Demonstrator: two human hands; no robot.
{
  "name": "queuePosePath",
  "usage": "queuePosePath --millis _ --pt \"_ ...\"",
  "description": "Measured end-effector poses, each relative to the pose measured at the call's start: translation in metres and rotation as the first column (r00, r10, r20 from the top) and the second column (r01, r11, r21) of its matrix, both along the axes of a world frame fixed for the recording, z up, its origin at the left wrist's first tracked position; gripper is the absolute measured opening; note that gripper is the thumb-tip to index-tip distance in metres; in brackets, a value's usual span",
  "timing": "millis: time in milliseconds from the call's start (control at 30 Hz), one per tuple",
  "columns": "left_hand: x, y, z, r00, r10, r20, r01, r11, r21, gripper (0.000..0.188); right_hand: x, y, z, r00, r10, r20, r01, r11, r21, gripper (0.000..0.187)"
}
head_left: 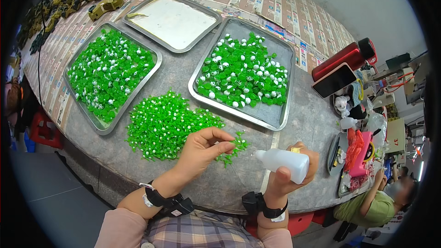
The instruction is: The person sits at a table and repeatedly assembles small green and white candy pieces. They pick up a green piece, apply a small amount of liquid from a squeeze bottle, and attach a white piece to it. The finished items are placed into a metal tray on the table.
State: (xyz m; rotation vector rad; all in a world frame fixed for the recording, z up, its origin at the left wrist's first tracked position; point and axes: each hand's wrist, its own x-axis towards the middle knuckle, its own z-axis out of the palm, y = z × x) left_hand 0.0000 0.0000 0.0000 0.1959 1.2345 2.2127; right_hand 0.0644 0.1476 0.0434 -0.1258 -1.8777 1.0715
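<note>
My left hand is closed in a pinch of thumb and forefinger, right beside a few small green plastic pieces. Whether one of them sits between the fingertips I cannot make out. In my right hand is a translucent white squeeze bottle, tilted on its side with its nozzle toward the left fingertips. Just beyond my left hand spreads a pile of small green pieces with white dots on the grey tabletop.
Metal trays with green-and-white parts stand at left and right; behind them is a white-lined tray. A red bottle, a phone and clutter line the right edge. Yellow toy vehicles lie far left. A person sits at right.
</note>
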Motion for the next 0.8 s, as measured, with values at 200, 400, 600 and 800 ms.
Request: queuePosePath --millis 200,400,600,800 --pt "0.000 0.000 0.000 1.000 0.010 0.002 -0.010 1.000 0.008 0.011 -0.003 -0.003 0.001 0.999 0.017 -0.035 -0.019 0.998 -0.061 0.053" --pt "0.000 -0.001 0.000 0.999 0.039 0.019 -0.039 0.999 0.005 0.011 0.003 0.013 0.007 0.971 -0.238 -0.036 0.233 0.965 -0.121 0.056" --pt "0.000 0.000 0.001 0.995 0.081 0.058 -0.082 0.997 0.012 0.009 -0.003 0.076 0.009 0.964 -0.076 0.254 0.140 0.960 -0.242 0.030" --pt "0.000 0.001 0.002 0.996 0.060 0.071 -0.063 0.997 0.038 0.009 0.019 0.138 -0.058 0.874 0.025 0.485 0.131 0.950 -0.284 0.038"
